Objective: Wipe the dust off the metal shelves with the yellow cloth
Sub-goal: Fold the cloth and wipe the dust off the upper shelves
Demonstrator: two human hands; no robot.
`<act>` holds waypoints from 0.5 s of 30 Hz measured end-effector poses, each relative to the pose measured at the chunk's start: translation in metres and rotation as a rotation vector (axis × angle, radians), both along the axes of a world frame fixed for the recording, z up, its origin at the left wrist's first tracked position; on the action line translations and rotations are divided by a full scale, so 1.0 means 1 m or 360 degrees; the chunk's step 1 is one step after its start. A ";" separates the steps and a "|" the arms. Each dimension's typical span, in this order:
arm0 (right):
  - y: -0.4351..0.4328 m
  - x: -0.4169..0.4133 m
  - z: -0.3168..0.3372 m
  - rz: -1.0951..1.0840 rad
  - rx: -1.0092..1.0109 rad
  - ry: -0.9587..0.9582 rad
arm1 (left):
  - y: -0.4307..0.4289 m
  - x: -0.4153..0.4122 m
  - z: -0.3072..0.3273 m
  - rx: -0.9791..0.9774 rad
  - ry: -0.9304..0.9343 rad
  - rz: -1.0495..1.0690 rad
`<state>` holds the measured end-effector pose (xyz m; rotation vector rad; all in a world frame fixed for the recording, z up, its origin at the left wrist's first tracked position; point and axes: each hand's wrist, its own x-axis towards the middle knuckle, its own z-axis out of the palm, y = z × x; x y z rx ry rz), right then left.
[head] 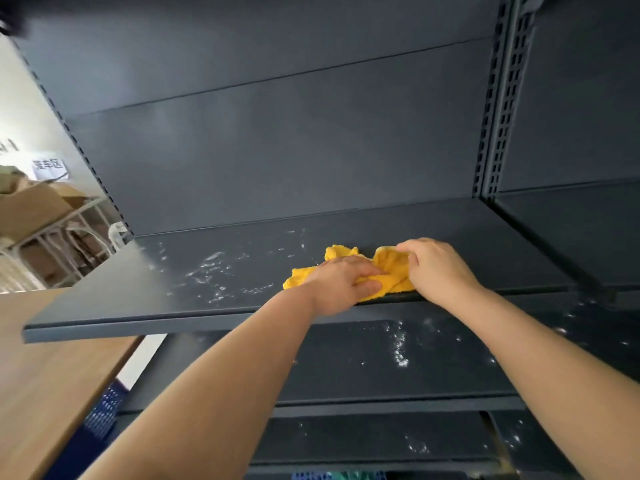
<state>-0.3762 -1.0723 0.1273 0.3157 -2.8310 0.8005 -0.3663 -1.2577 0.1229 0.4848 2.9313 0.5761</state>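
Bare forearms (242, 362) — left hand (341, 284), right hand (438, 268) bare.

A wooden table (45, 358) with a light brown top fills the lower left corner. Under its right edge stands a blue perforated crate (104, 410), and a pale strip of floor (142, 362) shows just past the table's far corner. Behind the table, further off, white metal frames (86, 216) stand with open cardboard boxes (34, 206) heaped on and around them. Above those boxes, well behind the table, a pale wall (20, 109) carries a white paper sign (48, 167) printed with dark characters, and soft, even light falls on wall and tabletop.
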 end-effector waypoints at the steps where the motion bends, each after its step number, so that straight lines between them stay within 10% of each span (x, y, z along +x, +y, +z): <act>1: -0.010 0.002 -0.001 0.0010 0.0004 -0.0004 | -0.011 0.005 0.001 -0.0019 0.0004 0.0036; 15: -0.064 0.020 -0.006 -0.0075 0.0195 -0.0174 | -0.091 0.039 0.013 -0.0231 -0.0062 0.0288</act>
